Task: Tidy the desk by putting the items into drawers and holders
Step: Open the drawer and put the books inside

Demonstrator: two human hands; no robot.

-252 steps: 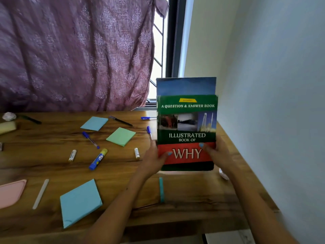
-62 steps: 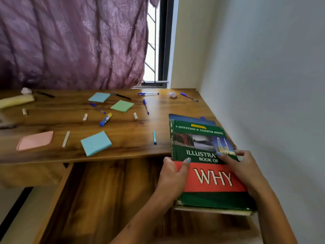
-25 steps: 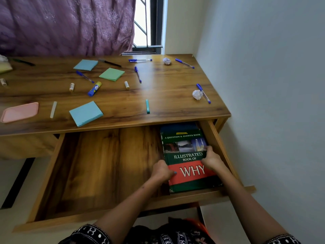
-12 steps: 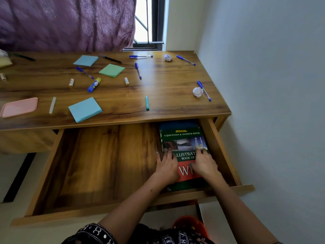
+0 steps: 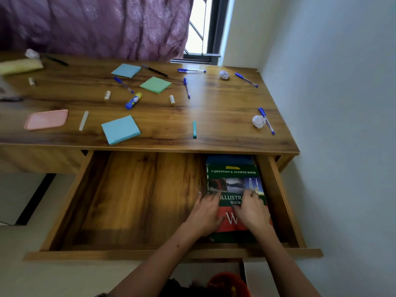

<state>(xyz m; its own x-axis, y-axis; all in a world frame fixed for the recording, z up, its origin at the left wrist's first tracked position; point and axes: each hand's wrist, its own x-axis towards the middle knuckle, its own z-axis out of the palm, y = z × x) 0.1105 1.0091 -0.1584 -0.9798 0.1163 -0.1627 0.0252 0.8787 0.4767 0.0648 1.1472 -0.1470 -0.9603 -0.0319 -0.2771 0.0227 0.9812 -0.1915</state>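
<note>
Wooden drawer [image 5: 137, 202] was pulled out under the bench [image 5: 214, 116], front rail nearest the camera. Left hand [image 5: 204, 213] lay flat, fingers spread, on the left edge of the green-and-red "Illustrated Book of Why" [image 5: 233, 179]; right hand [image 5: 252, 213] lay flat on its cover, fingers straight, no curled grip on either. Book lay face up in the drawer's right end, just beside the right wall, over a blue book [image 5: 229, 159] showing at its far edge. On the bench, nearest: large blue sticky pad [image 5: 120, 129], teal marker [image 5: 194, 129], pink tray [image 5: 46, 119], crumpled paper ball [image 5: 258, 121] touching a blue pen [image 5: 266, 120]. Farther: glue stick [image 5: 133, 100], green sticky pad [image 5: 155, 84], small blue sticky pad [image 5: 126, 70], second paper ball [image 5: 224, 74]. Purple curtain [image 5: 96, 24] hung behind.
</note>
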